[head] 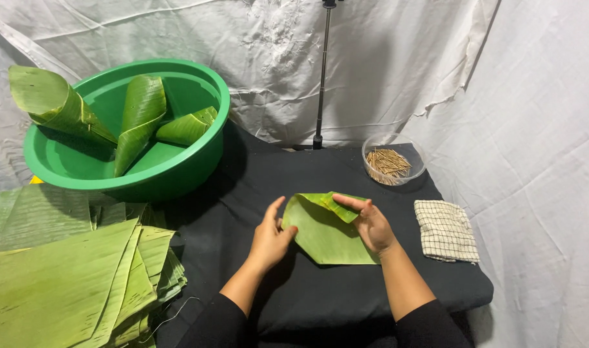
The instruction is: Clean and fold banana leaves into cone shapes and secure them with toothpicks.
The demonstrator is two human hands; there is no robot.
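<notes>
At the bottom edge of the frame, two black sleeves [430, 328] reach up from below onto a black tablecloth [333, 303]. Just left of centre, the left hand [270, 238] is open, its fingers spread against the left edge of a banana leaf piece [323, 235] without closing on it. Just right of centre, the right hand [372, 222] pinches the leaf's folded-over top edge between thumb and fingers. The leaf lies on the cloth at the centre of the frame, between both hands. At lower left sits a stack of flat banana leaves [68, 283]. At upper left, a green basin [130, 171] holds three rolled leaf cones [139, 116]. At upper right stands a clear bowl of thin sticks [391, 164], and below it lies a folded checked cloth [446, 231].
</notes>
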